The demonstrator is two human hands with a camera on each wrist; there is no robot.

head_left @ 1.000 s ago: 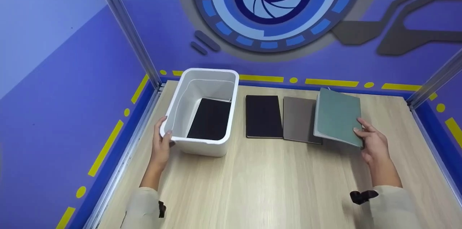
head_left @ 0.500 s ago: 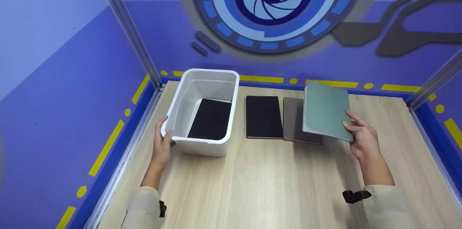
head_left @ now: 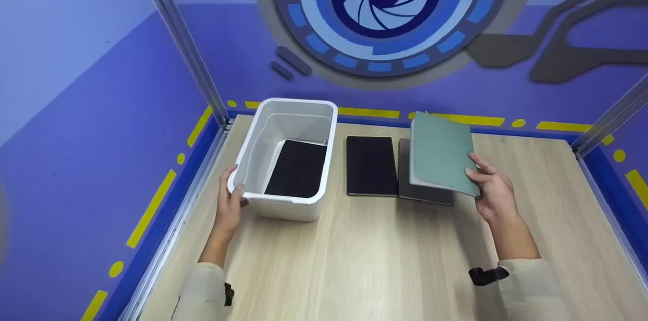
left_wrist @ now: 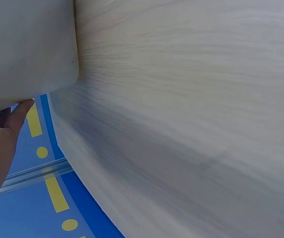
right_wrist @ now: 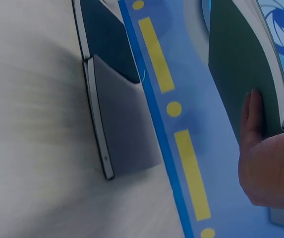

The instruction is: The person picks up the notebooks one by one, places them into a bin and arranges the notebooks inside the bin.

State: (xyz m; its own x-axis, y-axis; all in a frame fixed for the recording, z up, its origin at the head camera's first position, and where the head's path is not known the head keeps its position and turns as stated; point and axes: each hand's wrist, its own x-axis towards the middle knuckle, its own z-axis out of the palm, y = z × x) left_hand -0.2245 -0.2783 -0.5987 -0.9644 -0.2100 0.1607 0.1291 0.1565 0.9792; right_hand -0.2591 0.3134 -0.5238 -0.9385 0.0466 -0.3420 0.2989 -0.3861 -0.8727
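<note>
My left hand grips the near left corner of a white plastic bin, thumb over the rim. Inside the bin lies a black notebook. My right hand holds a green notebook by its right edge, thumb on the cover and fingers beneath. In the right wrist view the green notebook is raised off the table, with its page edges showing. Below it lies a grey-brown notebook, partly covered from the head camera. Beside that one, a second black notebook lies flat.
The bin and notebooks stand on a light wood table. A blue and purple wall rises behind and at the sides, with a metal post in the back left corner.
My right hand has carried the green notebook left, from the right side of the grey-brown notebook to above it. The left hand keeps its grip on the bin.
</note>
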